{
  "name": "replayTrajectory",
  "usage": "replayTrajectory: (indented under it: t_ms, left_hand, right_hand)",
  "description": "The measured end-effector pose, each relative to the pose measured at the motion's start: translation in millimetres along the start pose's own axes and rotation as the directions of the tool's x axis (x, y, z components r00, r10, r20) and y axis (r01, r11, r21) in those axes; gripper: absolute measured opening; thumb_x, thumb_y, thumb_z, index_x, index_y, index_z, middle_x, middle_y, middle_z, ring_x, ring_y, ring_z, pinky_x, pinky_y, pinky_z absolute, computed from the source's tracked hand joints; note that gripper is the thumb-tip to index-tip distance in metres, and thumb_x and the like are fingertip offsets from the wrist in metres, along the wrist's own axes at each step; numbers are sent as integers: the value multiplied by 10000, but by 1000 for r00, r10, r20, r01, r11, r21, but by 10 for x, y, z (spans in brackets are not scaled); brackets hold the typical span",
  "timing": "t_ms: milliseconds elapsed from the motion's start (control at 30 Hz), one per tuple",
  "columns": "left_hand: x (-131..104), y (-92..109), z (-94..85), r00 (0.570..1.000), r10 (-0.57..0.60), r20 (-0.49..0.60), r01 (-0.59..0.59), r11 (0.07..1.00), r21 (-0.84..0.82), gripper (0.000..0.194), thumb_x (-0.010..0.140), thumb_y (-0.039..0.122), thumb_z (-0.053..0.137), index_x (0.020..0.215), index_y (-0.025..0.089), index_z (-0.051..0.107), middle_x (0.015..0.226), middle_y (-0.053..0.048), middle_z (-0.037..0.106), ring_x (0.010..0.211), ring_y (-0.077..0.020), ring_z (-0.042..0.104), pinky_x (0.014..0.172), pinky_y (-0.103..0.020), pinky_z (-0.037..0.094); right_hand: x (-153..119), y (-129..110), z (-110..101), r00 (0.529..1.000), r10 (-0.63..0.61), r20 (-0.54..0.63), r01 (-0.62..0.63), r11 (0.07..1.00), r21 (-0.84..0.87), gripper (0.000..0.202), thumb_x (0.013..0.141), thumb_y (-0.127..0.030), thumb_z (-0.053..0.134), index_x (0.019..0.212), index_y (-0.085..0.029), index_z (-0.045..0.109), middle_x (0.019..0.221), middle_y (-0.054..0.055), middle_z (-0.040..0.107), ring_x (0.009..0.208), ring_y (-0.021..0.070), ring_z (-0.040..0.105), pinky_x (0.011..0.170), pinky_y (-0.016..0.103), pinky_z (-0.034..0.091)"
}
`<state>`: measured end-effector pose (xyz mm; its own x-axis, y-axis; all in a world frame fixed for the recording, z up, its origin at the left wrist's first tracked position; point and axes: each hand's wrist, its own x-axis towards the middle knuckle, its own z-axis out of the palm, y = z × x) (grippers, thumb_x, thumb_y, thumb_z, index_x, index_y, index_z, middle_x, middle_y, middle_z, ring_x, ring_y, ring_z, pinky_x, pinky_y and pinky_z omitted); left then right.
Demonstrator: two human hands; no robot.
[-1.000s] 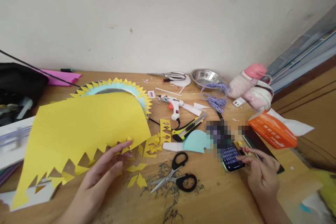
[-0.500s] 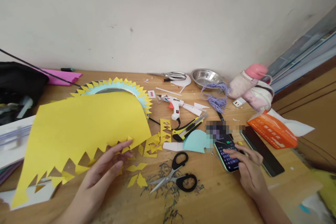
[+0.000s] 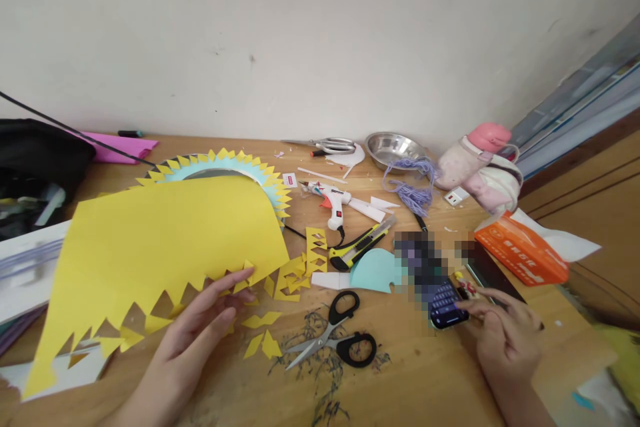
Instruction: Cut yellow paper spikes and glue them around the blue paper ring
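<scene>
My left hand (image 3: 205, 320) rests with its fingers stretched out at the zigzag-cut lower edge of a large yellow paper sheet (image 3: 175, 233), the fingertips touching that edge. My right hand (image 3: 507, 333) has its index finger out over the lit keyboard of a smartphone (image 3: 445, 303), whose upper part is blurred out. It holds nothing that I can see. Black-handled scissors (image 3: 333, 337) lie with their blades apart between the two hands. Small yellow paper scraps (image 3: 263, 319) are scattered beside my left fingers. Behind the sheet is a round blue piece with yellow points (image 3: 225, 163).
A box cutter (image 3: 360, 245), a white glue gun (image 3: 336, 203) and a light-blue paper piece (image 3: 373, 270) lie mid-table. Farther back are a metal bowl (image 3: 393, 147), purple yarn (image 3: 415, 197) and a pink bottle (image 3: 465, 153). An orange tissue pack (image 3: 523, 247) overlaps a second dark phone (image 3: 493, 273).
My right hand has shifted right and slightly down, from over the keyboard's middle to its right edge, now covering part of the second phone. My left hand stays in place.
</scene>
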<state>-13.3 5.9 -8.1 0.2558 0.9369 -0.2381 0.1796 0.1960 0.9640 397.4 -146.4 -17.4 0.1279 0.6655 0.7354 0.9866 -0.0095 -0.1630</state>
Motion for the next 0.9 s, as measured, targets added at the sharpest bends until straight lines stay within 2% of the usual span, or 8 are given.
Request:
replayTrajectory:
  t_ms: [67,200,367,533,600,733,833,900]
  left_hand:
    - [-6,5,-1,1000,-1,-1,1,1000,-8,463,852,597,647,1241,349,688,1107,-22,764,1122,-272,672,1040,-371,515]
    - [-2,-8,2,1000,-1,-10,1,1000,-11,461,850,599,651,1243,362,689,1146,-17,762,1127,-275,670,1044,-378,511]
    - [12,-38,-5,1000,2,-1,-2,1000,7,445,850,611,645,1239,399,686,1118,-6,766,1117,-262,671,1024,-340,518]
    - [6,-35,-20,1000,4,-4,-4,1000,19,455,844,614,644,1242,398,683,1073,0,769,1126,-260,663,1032,-314,501]
    - [-2,-10,-5,1000,-4,-10,4,1000,22,465,845,609,644,1248,380,683,1095,-4,767,1128,-262,661,1033,-307,495]
    - [-22,53,57,999,3,-44,-3,1000,11,460,856,577,648,1238,324,695,1080,-6,769,1084,-245,669,997,-273,502]
    - [-19,43,73,996,9,-87,-9,1000,5,466,862,562,640,1239,294,694,1049,-15,765,1072,-243,665,1001,-278,492]
    - [1,-4,50,998,14,-64,-13,1000,22,517,840,602,640,1251,291,688,1041,-26,763,1074,-255,665,993,-297,503]
  right_hand:
    - [-24,20,-24,998,46,-35,-48,997,-64,317,927,-220,450,661,-263,616,595,4,668,779,269,660,813,438,389]
    - [0,-4,-26,999,45,5,-44,992,-117,330,902,-190,455,641,-259,645,617,8,665,765,257,657,768,417,387]
    - [19,-27,-24,999,34,-24,-35,999,-36,288,908,-165,444,709,-260,630,616,4,682,790,271,645,780,427,394]
    - [26,-34,-7,1000,10,5,-10,1000,-7,272,923,-163,427,753,-257,618,671,0,714,821,256,654,787,420,374]
    - [43,-43,14,1000,-13,26,12,999,38,259,939,-170,414,801,-257,616,715,-1,733,848,247,654,794,414,377]
    - [70,-53,55,983,-113,144,96,988,119,261,977,-206,380,927,-266,628,868,-4,763,940,230,642,805,392,390]
    - [90,-61,71,967,-168,191,145,981,129,262,985,-201,366,928,-274,611,899,-14,761,959,222,637,814,389,383]
    - [106,-70,74,963,-182,199,159,979,127,262,991,-199,360,925,-276,601,895,-19,758,954,216,633,811,389,377]
